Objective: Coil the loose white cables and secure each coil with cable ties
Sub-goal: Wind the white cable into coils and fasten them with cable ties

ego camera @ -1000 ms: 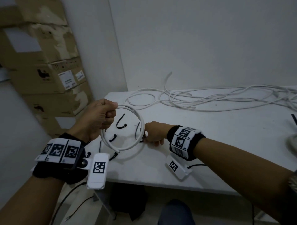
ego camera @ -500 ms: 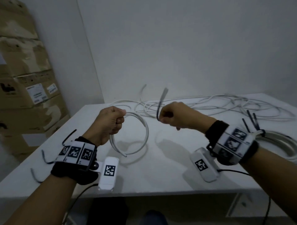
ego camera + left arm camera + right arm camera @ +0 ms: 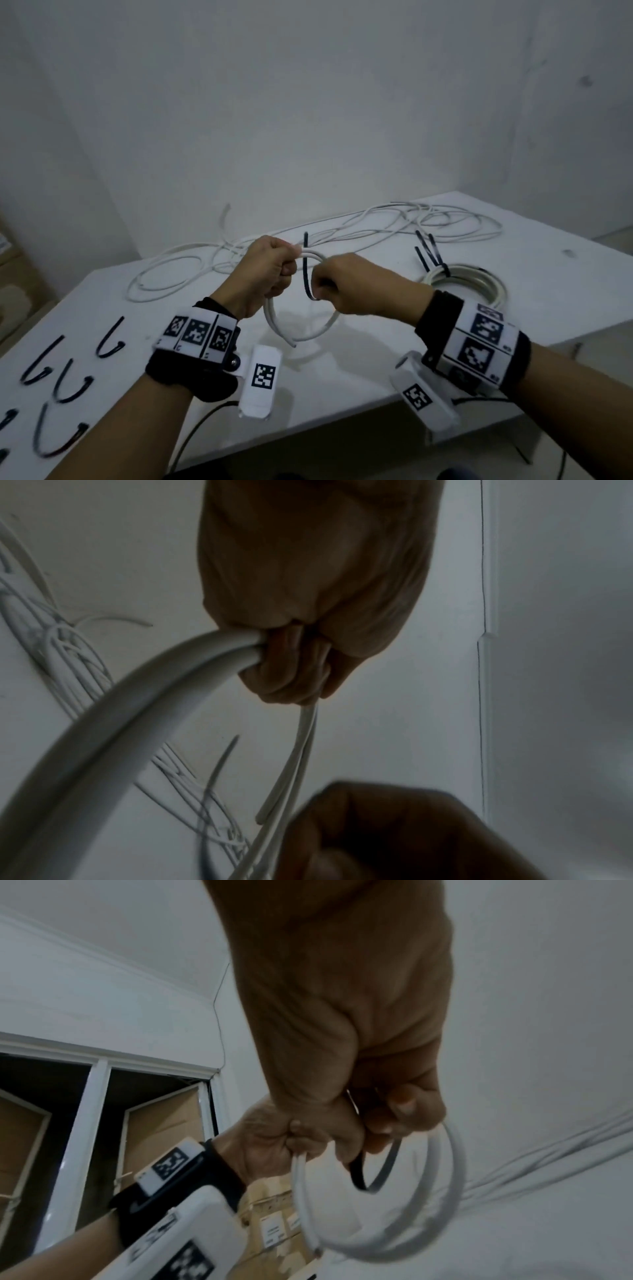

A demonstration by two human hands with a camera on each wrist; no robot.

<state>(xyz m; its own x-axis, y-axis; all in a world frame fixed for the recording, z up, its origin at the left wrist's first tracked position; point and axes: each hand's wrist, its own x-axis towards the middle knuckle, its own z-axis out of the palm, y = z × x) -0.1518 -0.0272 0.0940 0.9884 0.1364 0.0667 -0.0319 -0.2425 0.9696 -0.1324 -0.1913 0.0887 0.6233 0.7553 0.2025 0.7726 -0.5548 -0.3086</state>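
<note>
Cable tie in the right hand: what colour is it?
Black. The cable tie pinched by the right hand shows best in the head view, against the white coil.

Left hand (image 3: 308, 593) fisted around white cable coil (image 3: 113, 723), right hand (image 3: 394, 831) below, loose cables (image 3: 68, 656) behind.

Small white coil (image 3: 301, 329) in your fist, black cable tie (image 3: 306, 270) bent through it.
You hold the two-turn coil upright above the table, one cut end hanging low. Loose white cables (image 3: 359, 229) sprawl tangled along the far edge. A finished coil (image 3: 469, 284) lies flat to your right, tied. Spare ties (image 3: 65, 380) lie curled at near left.
</note>
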